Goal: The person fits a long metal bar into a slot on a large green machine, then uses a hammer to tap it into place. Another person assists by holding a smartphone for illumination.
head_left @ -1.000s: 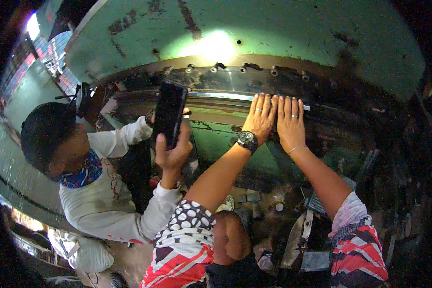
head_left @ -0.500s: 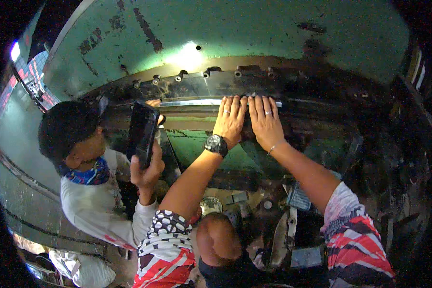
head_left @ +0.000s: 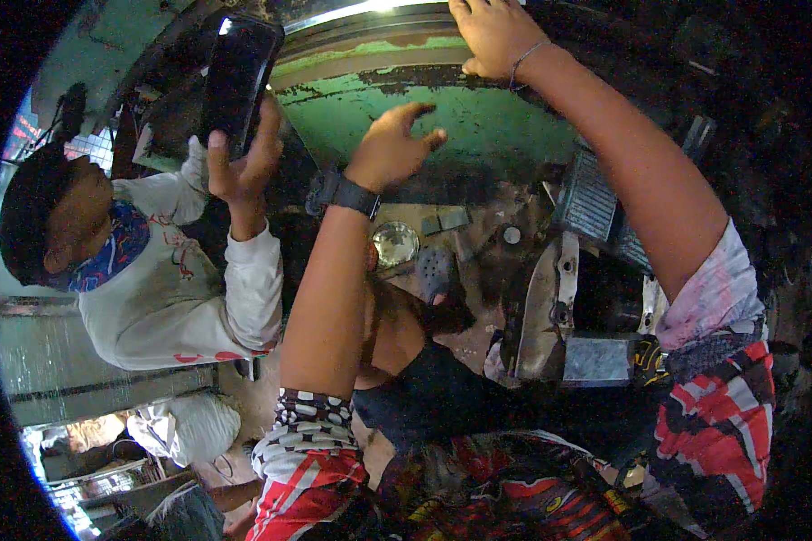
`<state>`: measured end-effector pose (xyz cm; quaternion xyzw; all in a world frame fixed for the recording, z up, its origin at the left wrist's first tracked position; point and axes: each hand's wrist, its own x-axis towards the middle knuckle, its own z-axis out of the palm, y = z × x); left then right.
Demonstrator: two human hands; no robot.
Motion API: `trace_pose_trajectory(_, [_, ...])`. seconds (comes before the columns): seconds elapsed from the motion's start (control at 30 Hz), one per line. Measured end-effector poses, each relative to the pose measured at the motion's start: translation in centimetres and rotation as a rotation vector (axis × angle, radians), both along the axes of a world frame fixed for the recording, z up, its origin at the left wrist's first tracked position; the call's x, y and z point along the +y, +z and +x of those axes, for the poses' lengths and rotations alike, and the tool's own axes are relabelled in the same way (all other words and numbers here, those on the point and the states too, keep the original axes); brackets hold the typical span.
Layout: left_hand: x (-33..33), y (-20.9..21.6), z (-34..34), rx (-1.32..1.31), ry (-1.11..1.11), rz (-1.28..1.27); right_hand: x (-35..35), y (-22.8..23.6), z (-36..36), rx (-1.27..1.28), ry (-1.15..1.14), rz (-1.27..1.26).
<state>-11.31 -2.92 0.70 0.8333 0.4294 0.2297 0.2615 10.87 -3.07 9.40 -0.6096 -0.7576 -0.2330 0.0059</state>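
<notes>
A bright metal strip (head_left: pixel 361 13) runs along the top edge of the view, above a green painted panel (head_left: pixel 487 117). On the strip, near its right part, rests my right hand (head_left: pixel 498 38), thumb apart and fingers stretched, the tips partly cut off by the picture edge. My left hand (head_left: pixel 392 149) hovers in front of the green panel, off the strip, with its thumb and index finger spread and nothing in it. A black watch is on my left wrist. At my left a person in a white long-sleeved top (head_left: pixel 167 288) holds up a black phone (head_left: pixel 239 81).
On the floor below lie a round metal tin (head_left: pixel 395 243), a grey perforated clog (head_left: pixel 436 273) on a foot, and a curved metal part (head_left: pixel 543 316). A blue-grey ribbed case (head_left: pixel 589 194) stands under my right forearm. A white sack (head_left: pixel 189 428) lies at lower left.
My left hand has come off the strip and dropped down and left. The right hand stays at the strip. The view has tilted downward, and the person with the phone appears further left.
</notes>
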Motion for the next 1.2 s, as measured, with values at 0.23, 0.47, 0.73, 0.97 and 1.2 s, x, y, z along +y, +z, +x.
trace_pose_trajectory(0.23, [0.7,-13.8,-0.1,0.826,-0.291,-0.381,0.3,-1.6,-0.8,0.107,0.025,-0.006])
trace_pose_trajectory(0.47, [-4.0,-27.1,5.3,0.873,-0.34,-0.505,2.3,-4.9,0.2,0.123,0.059,0.156])
trace_pose_trajectory(0.73, [-7.1,-34.3,8.0,0.683,-0.139,-0.516,0.9,-5.7,-0.7,0.125,0.075,0.137])
trace_pose_trajectory(0.97, [-8.0,-26.4,6.4,0.179,0.221,-0.27,-1.3,-1.3,-1.2,0.189,0.094,-0.013])
trace_pose_trajectory(1.2, [-6.6,-5.2,2.9,-0.367,0.424,0.145,-5.4,-4.5,-0.8,0.81,0.196,0.134])
